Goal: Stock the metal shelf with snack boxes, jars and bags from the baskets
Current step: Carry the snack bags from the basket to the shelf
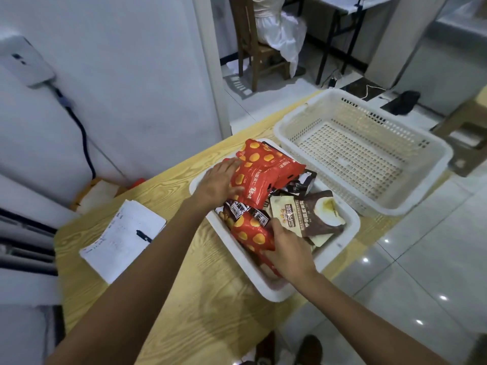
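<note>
A white basket (263, 283) on the wooden table holds several snack bags. My left hand (218, 183) grips a bunch of red bags with orange dots (263, 175) at the basket's far left, lifting them above the pile. My right hand (288, 250) reaches into the near side and pinches the lower edge of a beige and brown bag (305, 214); its fingertips are hidden among the bags. Another red dotted bag (253, 233) lies just left of that hand. The metal shelf is out of view.
A second white basket (363, 151) stands with nothing in it at the far right of the wooden table (189, 312). A notepad with a pen (123, 235) lies at the left. A chair (259, 54) and tiled floor lie beyond.
</note>
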